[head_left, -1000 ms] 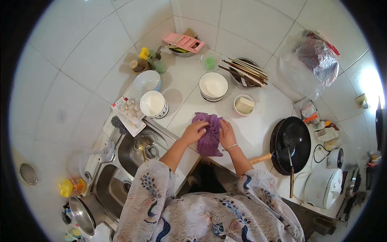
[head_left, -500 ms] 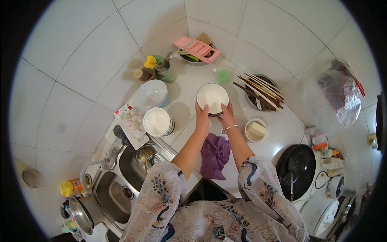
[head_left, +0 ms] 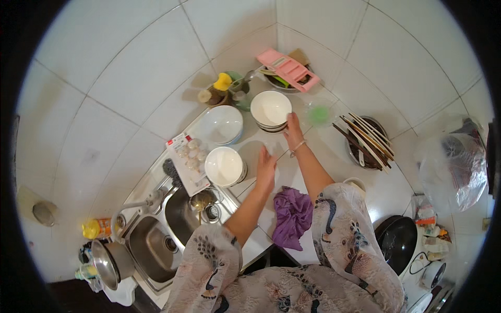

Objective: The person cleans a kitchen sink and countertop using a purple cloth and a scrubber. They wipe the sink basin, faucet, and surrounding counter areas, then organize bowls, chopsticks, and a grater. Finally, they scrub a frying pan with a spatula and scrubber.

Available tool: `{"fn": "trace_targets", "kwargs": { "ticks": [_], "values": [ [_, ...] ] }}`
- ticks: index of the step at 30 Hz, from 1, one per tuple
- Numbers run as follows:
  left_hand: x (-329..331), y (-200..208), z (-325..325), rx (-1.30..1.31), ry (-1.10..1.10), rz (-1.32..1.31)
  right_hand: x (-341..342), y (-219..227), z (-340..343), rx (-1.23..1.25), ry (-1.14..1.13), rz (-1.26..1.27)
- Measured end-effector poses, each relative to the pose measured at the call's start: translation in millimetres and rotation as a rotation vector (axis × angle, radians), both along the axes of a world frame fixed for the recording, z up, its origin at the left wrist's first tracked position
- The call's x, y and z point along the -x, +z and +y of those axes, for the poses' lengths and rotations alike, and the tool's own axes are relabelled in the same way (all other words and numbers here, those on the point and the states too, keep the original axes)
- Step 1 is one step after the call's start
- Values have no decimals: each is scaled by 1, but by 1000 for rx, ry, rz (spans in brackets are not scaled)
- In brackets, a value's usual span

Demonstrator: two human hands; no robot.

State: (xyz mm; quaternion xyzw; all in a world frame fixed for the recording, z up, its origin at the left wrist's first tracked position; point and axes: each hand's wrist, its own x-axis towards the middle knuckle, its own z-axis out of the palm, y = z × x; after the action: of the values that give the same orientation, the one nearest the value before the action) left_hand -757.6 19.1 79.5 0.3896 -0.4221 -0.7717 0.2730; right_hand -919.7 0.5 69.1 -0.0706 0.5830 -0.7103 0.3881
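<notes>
A stack of white bowls with dark-edged sides stands on the counter near the back. My right hand, with a bracelet at the wrist, is at the stack's right side, its fingers stretched along the bowls and not wrapped round them. Lower and to the left, my left hand hovers over the counter, holding nothing, its fingers loosely extended. Close to its left stands another white bowl or bowl stack. A crumpled purple cloth lies between my forearms.
Behind stand a pale blue-white bowl, a pink grater on a basin, and a green-bottomed clear cup. Chopsticks rest across a pot at right. An egg tray borders the sink. A black wok sits lower right.
The bowl stack has moved left and back on the counter, nearer the pale blue-white bowl. My left hand has let go of it and drawn back. The whole view has shifted.
</notes>
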Motion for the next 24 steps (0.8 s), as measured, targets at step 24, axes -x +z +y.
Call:
{"fn": "trace_targets", "kwargs": {
  "ticks": [24],
  "values": [
    [-55, 24, -46, -262, 99, 96, -89, 49, 36, -11, 231, -48]
  ]
}}
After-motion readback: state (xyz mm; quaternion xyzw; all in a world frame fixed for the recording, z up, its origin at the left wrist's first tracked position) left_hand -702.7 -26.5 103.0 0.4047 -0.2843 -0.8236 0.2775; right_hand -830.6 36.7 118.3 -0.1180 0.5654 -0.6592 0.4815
